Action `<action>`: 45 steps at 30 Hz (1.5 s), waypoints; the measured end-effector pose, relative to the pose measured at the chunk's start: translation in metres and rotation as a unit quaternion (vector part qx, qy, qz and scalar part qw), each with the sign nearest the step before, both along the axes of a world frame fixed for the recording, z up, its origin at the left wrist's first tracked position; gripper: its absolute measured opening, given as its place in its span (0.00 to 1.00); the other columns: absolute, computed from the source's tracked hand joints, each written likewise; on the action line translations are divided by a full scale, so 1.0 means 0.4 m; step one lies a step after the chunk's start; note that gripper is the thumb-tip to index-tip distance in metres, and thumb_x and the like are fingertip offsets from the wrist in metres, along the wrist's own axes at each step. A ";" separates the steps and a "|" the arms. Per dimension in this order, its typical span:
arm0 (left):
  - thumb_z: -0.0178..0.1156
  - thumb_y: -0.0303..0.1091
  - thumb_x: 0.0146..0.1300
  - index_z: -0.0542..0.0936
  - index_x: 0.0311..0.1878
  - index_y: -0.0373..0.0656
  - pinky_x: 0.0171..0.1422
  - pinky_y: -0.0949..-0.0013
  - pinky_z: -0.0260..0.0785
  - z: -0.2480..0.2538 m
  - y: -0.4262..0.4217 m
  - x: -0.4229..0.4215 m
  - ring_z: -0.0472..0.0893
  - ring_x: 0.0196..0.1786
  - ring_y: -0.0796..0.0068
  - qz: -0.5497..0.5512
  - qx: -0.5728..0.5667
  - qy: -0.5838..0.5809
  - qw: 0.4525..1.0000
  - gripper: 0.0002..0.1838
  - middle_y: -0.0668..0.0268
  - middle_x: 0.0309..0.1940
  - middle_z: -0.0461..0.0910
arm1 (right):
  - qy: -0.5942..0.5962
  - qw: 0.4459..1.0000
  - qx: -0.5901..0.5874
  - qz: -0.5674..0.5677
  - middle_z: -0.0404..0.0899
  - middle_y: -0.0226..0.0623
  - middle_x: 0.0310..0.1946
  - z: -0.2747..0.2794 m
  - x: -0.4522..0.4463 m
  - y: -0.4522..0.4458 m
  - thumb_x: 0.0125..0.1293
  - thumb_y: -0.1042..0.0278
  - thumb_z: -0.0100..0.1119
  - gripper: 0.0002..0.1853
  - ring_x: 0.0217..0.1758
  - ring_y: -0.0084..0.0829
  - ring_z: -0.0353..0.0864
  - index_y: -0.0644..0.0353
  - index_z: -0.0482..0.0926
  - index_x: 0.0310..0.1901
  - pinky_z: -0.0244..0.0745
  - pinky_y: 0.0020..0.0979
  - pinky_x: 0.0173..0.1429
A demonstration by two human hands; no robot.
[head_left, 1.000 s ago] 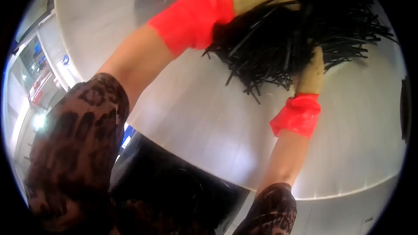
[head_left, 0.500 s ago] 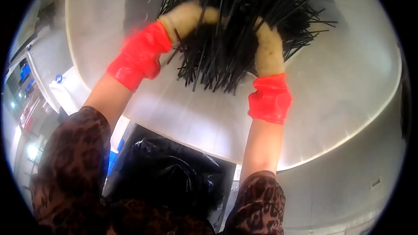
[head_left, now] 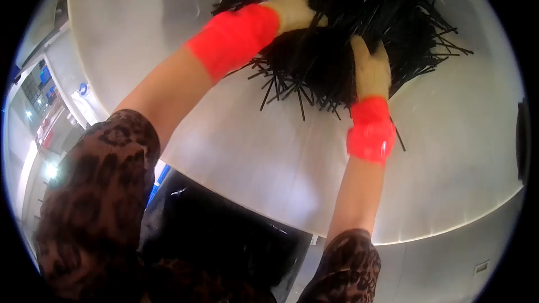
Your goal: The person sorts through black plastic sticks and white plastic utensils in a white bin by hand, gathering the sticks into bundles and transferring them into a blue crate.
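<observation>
A heap of thin black sticks or strips [head_left: 387,0] lies loosely in a big white round tub [head_left: 236,134]. My left hand [head_left: 292,11], in a cream glove with a red cuff, reaches into the left side of the heap. Its thumb and fingers are apart, with some tips lost among the dark strips. On the near side my right hand [head_left: 371,70], gloved the same way, touches the heap with thumb and fingers spread. Neither hand visibly grips a bundle. Strip ends stick out in many directions below the hands.
The tub's pale rim [head_left: 247,206] curves between me and the heap. A shiny black apron or sheet [head_left: 219,224] hangs in front of my body. Blue items and bright lights show at far left; a grey floor [head_left: 432,269] lies at lower right.
Both hands were wrapped round a thick bundle of strips. The strips now lie lower and more scattered, the fingers have come apart, and both hands appear farther right in view.
</observation>
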State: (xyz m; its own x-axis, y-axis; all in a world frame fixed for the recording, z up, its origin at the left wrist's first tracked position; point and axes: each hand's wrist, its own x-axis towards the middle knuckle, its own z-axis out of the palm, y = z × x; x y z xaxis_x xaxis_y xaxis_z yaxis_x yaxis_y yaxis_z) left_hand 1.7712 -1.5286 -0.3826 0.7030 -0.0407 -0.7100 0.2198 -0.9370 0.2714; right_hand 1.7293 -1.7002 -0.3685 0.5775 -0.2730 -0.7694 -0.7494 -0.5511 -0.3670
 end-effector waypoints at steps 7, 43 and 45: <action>0.57 0.56 0.45 0.63 0.56 0.34 0.54 0.64 0.62 0.069 0.249 0.163 0.71 0.50 0.52 0.122 0.150 -0.198 0.961 0.40 0.44 0.46 0.71 | -0.044 0.950 0.054 -0.306 0.69 0.36 0.25 -0.085 -0.089 -0.245 0.51 0.49 0.56 0.26 0.29 0.28 0.64 0.70 0.73 0.37 0.62 0.25 0.36; 0.55 0.40 0.56 0.71 0.48 0.33 0.49 0.74 0.66 0.379 -0.042 0.138 0.75 0.42 0.76 0.261 -0.542 0.012 0.799 0.21 0.60 0.42 0.75 | -0.447 0.805 -0.113 0.375 0.69 0.47 0.48 0.115 -0.024 -0.165 0.57 0.71 0.47 0.20 0.53 0.41 0.68 0.67 0.64 0.52 0.66 0.32 0.53; 0.54 0.38 0.57 0.70 0.50 0.34 0.49 0.73 0.67 0.425 -0.015 0.186 0.75 0.44 0.73 0.298 -0.570 0.118 0.756 0.21 0.60 0.44 0.74 | -0.436 0.752 -0.228 0.439 0.70 0.47 0.47 0.101 -0.016 -0.136 0.59 0.69 0.46 0.19 0.52 0.42 0.69 0.68 0.65 0.51 0.67 0.32 0.51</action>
